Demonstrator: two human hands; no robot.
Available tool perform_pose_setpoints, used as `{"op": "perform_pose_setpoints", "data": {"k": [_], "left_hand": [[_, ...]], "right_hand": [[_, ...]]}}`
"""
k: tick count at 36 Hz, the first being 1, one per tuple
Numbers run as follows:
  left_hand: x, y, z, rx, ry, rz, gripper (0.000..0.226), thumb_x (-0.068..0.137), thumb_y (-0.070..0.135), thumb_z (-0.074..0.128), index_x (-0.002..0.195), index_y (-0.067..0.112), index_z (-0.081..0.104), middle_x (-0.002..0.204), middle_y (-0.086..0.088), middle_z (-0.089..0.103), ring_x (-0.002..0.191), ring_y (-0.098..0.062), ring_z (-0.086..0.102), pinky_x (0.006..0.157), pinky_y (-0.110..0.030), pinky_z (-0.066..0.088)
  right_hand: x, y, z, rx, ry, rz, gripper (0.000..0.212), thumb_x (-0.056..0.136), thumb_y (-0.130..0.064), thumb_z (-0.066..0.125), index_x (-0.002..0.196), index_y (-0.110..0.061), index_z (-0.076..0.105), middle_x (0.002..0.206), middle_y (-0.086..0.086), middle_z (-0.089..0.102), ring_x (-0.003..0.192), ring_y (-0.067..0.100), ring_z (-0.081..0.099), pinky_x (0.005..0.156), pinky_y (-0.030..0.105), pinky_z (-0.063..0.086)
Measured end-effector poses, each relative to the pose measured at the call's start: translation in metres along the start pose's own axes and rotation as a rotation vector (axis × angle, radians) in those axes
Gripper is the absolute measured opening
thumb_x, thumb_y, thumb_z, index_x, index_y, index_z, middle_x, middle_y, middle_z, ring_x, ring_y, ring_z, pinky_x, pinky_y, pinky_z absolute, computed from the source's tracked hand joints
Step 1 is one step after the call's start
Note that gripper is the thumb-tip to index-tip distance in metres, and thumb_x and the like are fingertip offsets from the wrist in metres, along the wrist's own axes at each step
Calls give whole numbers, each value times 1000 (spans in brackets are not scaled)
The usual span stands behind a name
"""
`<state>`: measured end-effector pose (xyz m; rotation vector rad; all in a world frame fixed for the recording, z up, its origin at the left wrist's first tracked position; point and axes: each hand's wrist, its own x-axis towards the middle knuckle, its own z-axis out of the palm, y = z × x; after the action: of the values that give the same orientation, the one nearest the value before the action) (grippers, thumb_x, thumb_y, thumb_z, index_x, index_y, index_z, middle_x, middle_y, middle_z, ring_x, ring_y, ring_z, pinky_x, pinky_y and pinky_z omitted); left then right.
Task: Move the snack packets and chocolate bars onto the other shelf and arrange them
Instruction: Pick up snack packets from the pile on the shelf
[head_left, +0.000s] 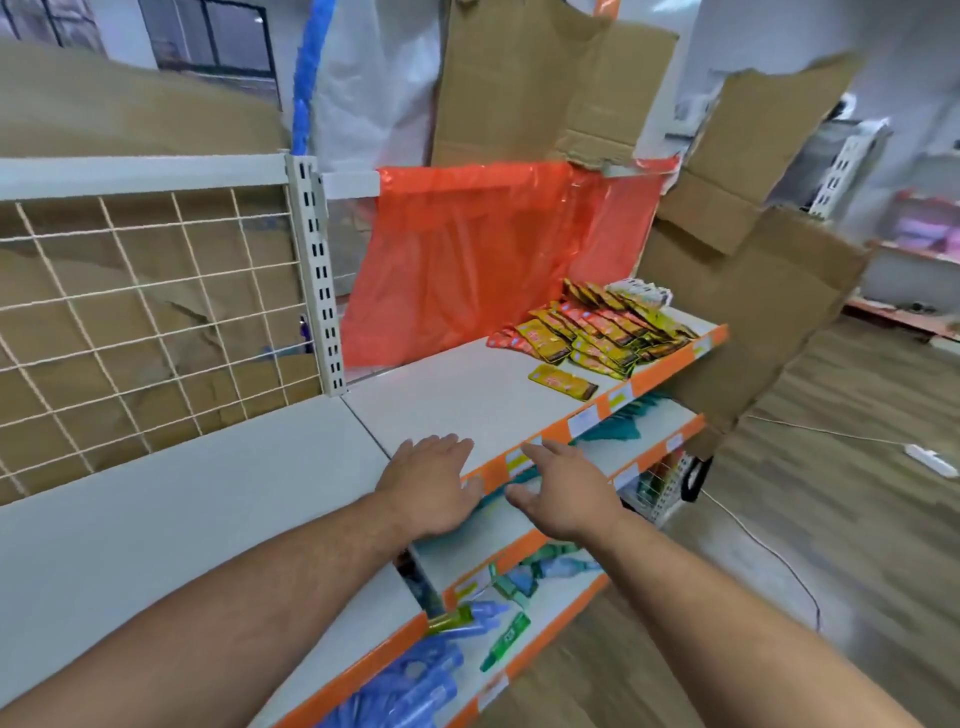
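Several yellow, orange and dark snack packets (602, 327) lie in overlapping rows at the far right end of the top white shelf (457, 400). One yellow packet (563, 382) lies apart from them, nearer the shelf's front edge. My left hand (434, 480) is flat, fingers straight, over the near front corner of that shelf and holds nothing. My right hand (563, 491) is spread open just in front of the orange shelf edge, holding nothing. A second white shelf (171, 514) adjoins on the left and is bare.
Red plastic sheet (483, 260) and cardboard panels (753, 291) stand behind and right of the shelf. A wire grid (145, 312) backs the left shelf. Lower shelves hold green items (509, 634) and blue bottles (415, 686). A cable (769, 551) runs across the wooden floor.
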<state>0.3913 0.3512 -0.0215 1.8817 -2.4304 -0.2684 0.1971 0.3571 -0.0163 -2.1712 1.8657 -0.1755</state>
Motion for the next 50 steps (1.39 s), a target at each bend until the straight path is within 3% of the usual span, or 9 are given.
{"op": "perform_pose_setpoints", "data": {"k": [9, 19, 26, 35, 39, 41, 43, 47, 50], "left_hand": [[127, 34, 2, 8, 75, 142, 60, 99, 50, 36, 152, 21, 31, 156, -2, 35, 142, -21, 32, 117, -40, 20], [242, 54, 4, -7, 105, 241, 57, 97, 50, 38, 145, 20, 41, 148, -3, 46, 133, -22, 42, 110, -38, 30], [297, 84, 3, -61, 111, 229, 52, 97, 46, 43, 139, 15, 50, 138, -7, 56, 127, -28, 50, 102, -35, 40], [371, 137, 10, -200, 187, 43, 41, 95, 43, 47, 120, 13, 60, 115, -9, 64, 115, -31, 56, 89, -40, 49], [404, 161, 7, -345, 209, -165, 32, 92, 37, 52, 110, 14, 65, 110, -9, 68, 109, -31, 60, 83, -35, 49], [420, 171, 6, -452, 199, -261, 22, 90, 31, 54, 95, 13, 67, 94, -10, 69, 99, -31, 64, 75, -31, 47], [433, 180, 5, -583, 208, -361, 19, 87, 24, 55, 80, 11, 66, 78, -9, 69, 85, -31, 67, 70, -31, 52], [450, 193, 6, -803, 226, -558, 14, 85, 18, 61, 73, 12, 64, 73, -6, 66, 72, -27, 63, 57, -28, 44], [461, 197, 7, -941, 250, -672, 15, 79, 18, 65, 71, 5, 69, 69, -13, 70, 66, -30, 67, 56, -33, 51]], "right_hand": [[83, 64, -26, -3, 75, 84, 72, 93, -56, 56, 154, -23, 35, 160, 6, 30, 149, 23, 23, 116, 37, 30], [161, 115, -53, 39, 115, 177, 63, 94, -48, 59, 148, -18, 43, 152, 7, 42, 140, 26, 37, 107, 39, 41], [201, 161, -72, 57, 127, 188, 66, 97, -46, 57, 152, -15, 38, 155, 9, 38, 143, 27, 35, 110, 40, 38], [276, 234, -95, 88, 180, 114, 58, 93, -40, 60, 139, -6, 53, 139, 15, 54, 129, 31, 49, 103, 38, 43], [315, 265, -108, 68, 190, 28, 35, 90, -40, 62, 104, -7, 64, 113, 15, 64, 109, 34, 58, 85, 38, 49], [332, 277, -114, 43, 179, 5, 31, 90, -41, 61, 91, -10, 59, 104, 15, 64, 103, 35, 58, 76, 37, 46], [346, 288, -117, 6, 155, -5, 38, 90, -46, 61, 96, -8, 61, 106, 15, 64, 105, 37, 58, 78, 38, 48], [364, 303, -114, -56, 27, -15, 59, 90, -57, 57, 118, -5, 60, 124, 17, 59, 119, 37, 53, 95, 41, 47], [375, 309, -113, -71, -8, -62, 58, 91, -54, 56, 121, -4, 59, 128, 17, 55, 125, 36, 47, 102, 40, 42]]}}
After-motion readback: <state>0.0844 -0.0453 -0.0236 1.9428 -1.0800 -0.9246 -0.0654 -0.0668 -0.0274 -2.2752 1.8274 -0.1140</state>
